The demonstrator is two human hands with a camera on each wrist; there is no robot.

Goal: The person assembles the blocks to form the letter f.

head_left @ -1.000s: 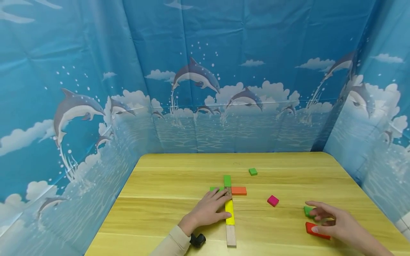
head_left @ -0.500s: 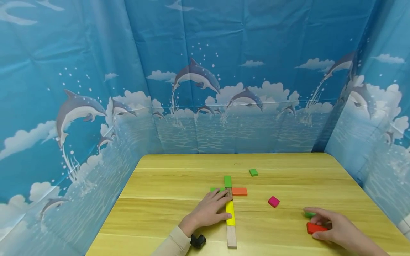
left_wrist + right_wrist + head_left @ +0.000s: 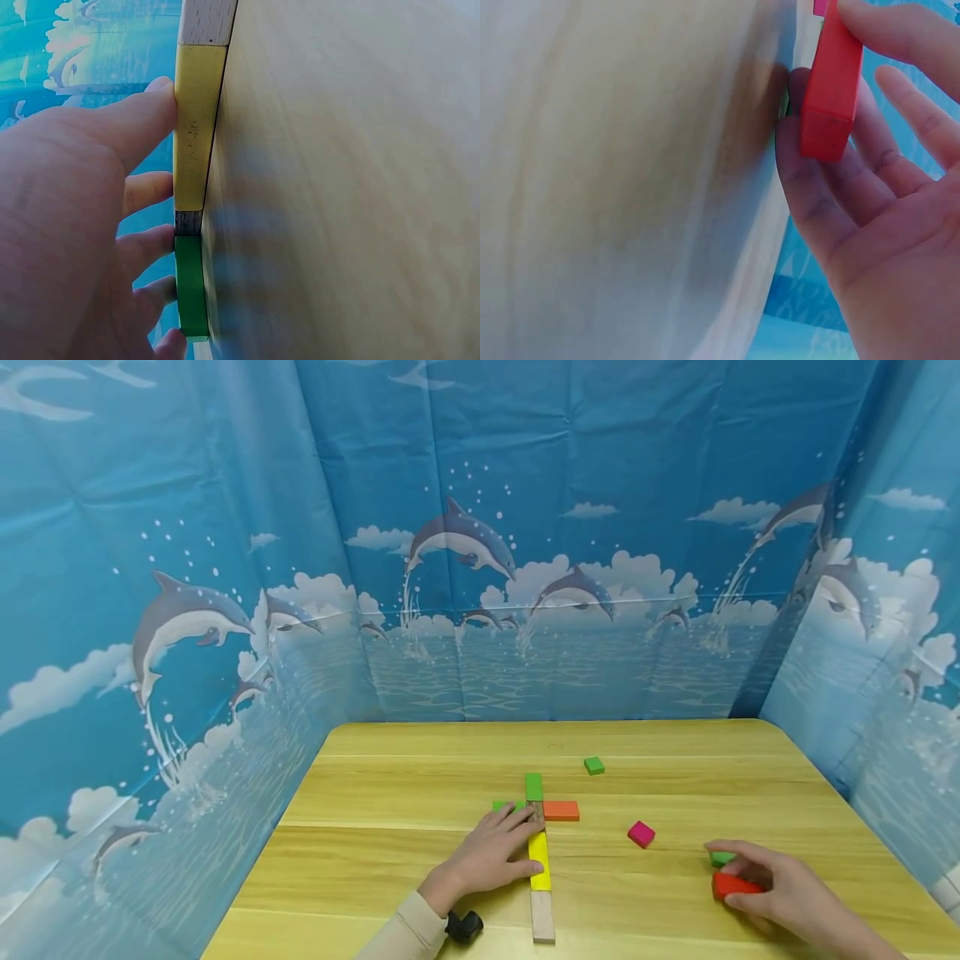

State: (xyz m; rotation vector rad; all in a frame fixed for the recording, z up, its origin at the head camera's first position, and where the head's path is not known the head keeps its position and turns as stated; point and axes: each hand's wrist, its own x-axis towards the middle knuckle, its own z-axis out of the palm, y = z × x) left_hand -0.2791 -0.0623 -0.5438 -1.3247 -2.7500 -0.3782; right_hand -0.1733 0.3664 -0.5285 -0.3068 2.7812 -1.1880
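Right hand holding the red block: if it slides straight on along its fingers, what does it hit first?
Likely the small green block right by the right hand fingers; the pink block lies beyond. Depth is unclear, so it may just miss.

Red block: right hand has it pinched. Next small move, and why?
Probably lift the red block clear and carry it toward the cross of blocks. The right hand pinches it, one end raised off the table in the right wrist view, while the left hand rests against the yellow block.
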